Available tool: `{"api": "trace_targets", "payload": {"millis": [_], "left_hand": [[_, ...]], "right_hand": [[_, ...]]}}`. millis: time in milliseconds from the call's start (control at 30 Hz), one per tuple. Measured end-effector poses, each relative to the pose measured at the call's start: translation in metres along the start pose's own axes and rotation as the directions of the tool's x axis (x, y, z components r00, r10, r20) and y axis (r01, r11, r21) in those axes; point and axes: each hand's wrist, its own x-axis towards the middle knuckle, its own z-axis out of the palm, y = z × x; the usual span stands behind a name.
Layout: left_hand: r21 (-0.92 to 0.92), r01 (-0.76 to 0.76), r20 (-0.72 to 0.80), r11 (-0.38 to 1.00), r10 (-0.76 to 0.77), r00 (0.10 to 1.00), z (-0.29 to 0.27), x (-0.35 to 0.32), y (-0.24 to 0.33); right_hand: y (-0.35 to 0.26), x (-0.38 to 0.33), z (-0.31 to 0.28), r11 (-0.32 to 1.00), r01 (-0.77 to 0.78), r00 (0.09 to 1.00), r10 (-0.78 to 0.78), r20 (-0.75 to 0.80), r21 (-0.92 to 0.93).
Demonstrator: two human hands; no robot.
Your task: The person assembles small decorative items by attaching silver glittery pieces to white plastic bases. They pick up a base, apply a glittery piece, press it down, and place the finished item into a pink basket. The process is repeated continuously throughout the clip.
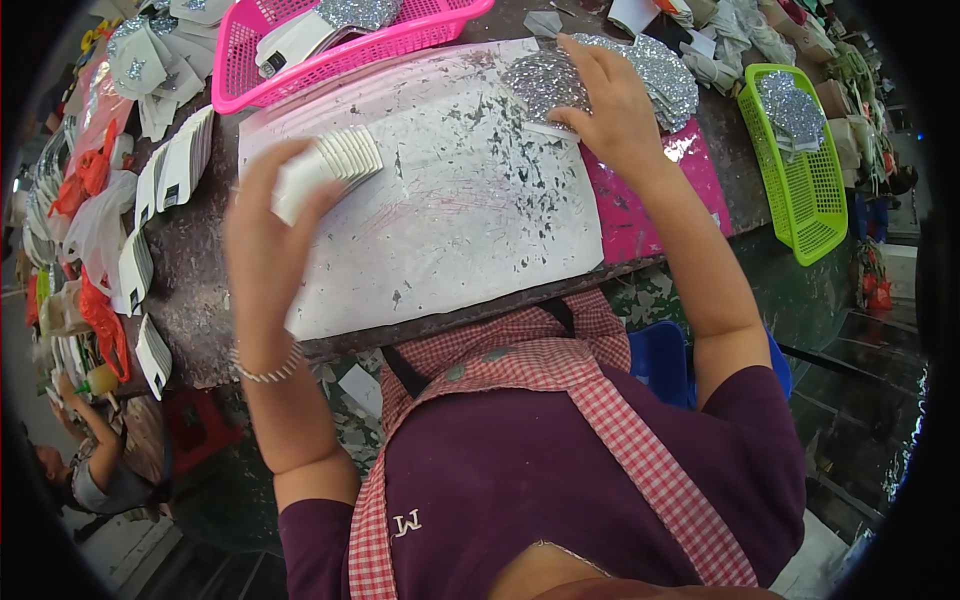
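My left hand, blurred by motion, is at the left side of a white work sheet. Its thumb and fingers are apart, curved around the near end of a fanned stack of white cards; I cannot tell whether they touch it. My right hand lies at the sheet's far right corner with fingers spread, over silver glitter pieces. Its thumb rests at the edge of one piece. More glitter pieces overlap just beyond the fingers. A magenta sheet lies under the right wrist.
A pink basket with white and glitter pieces stands at the far edge. A green basket stands at the right edge with glitter pieces inside. White card stacks line the left side. Plastic bags and another person are farther left.
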Motion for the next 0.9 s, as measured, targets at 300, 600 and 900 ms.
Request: {"api": "trace_targets", "payload": {"millis": [300, 600, 900], "left_hand": [[-0.667, 0.237, 0.337, 0.707, 0.002, 0.942, 0.098, -0.036, 0.070], [-0.854, 0.424, 0.408, 0.301, -0.118, 0.905, 0.097, -0.030, 0.068], [-0.771, 0.487, 0.545, 0.410, 0.029, 0.838, 0.068, -0.045, 0.056]], "right_hand": [[-0.007, -0.008, -0.037, 0.372, -0.226, 0.786, 0.615, -0.057, 0.901], [-0.098, -0.079, -0.038, -0.187, -0.454, 0.721, 0.498, 0.482, 0.871], [-0.120, -0.037, -0.059, 0.806, 0.380, 0.907, -0.420, -0.014, 0.453]]}}
